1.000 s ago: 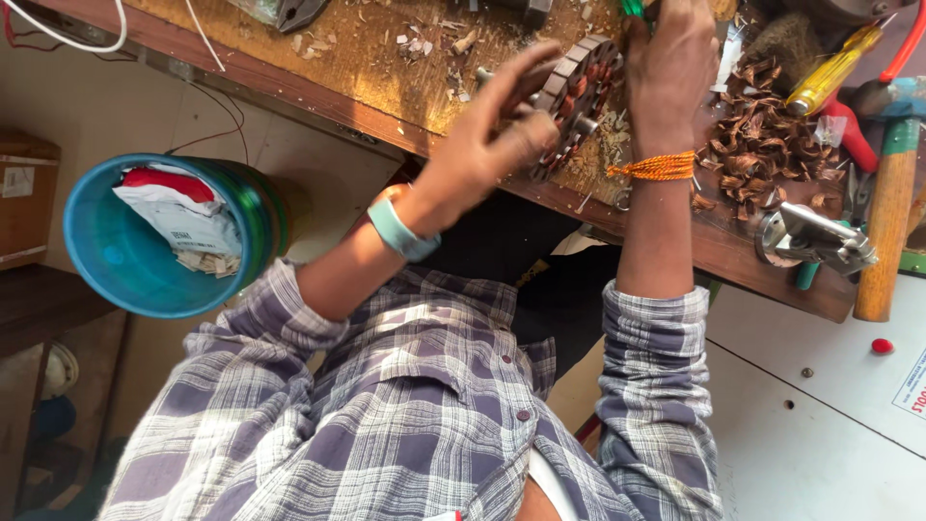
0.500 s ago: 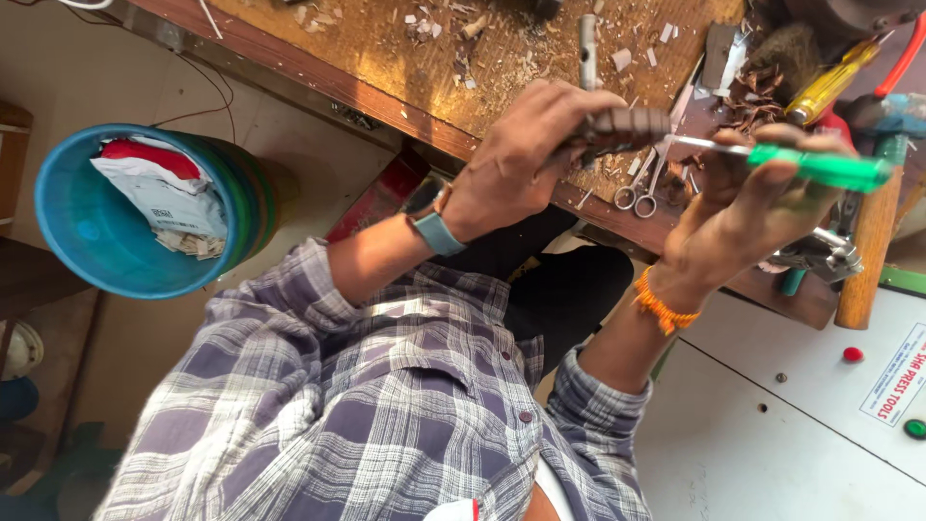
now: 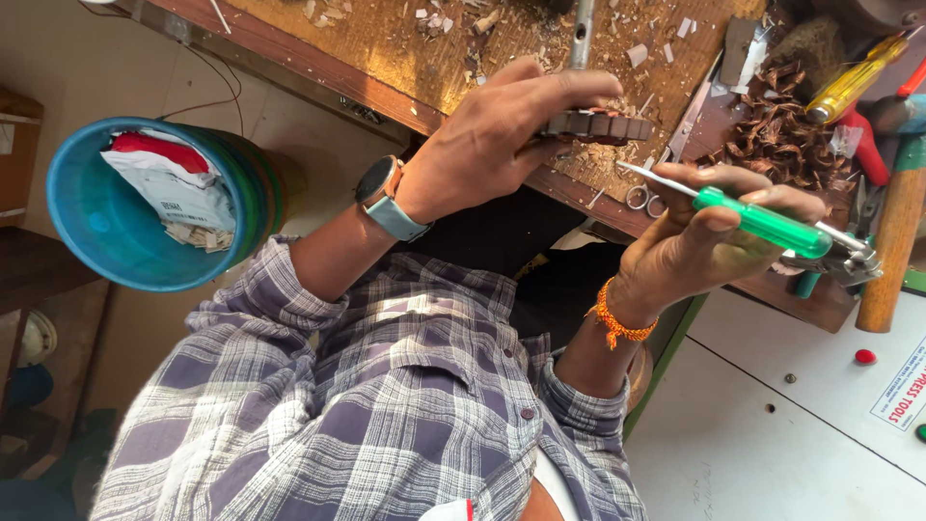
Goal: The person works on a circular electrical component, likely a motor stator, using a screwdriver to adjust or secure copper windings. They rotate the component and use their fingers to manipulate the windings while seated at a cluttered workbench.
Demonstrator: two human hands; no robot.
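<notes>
My left hand (image 3: pixel 492 145), with a watch on its wrist, is shut on a dark slotted metal core (image 3: pixel 600 125) and holds it above the front edge of the workbench (image 3: pixel 405 58). My right hand (image 3: pixel 694 246), with an orange thread at the wrist, grips a green-handled screwdriver (image 3: pixel 762 220). The screwdriver's thin shaft points left, and its tip sits just below the core without visibly touching it. My checked shirt fills the lower part of the view.
A blue bucket (image 3: pixel 106 232) with paper waste stands on the floor at left. On the bench lie a pile of copper wire scraps (image 3: pixel 781 145), a yellow screwdriver (image 3: pixel 854 82), small scissors (image 3: pixel 641 198) and a wooden-handled hammer (image 3: pixel 892 251). A white machine top (image 3: pixel 801 425) is at right.
My right hand left the scrap pile holding the green screwdriver and brought its tip near the core. My left hand drew the core back from the bench.
</notes>
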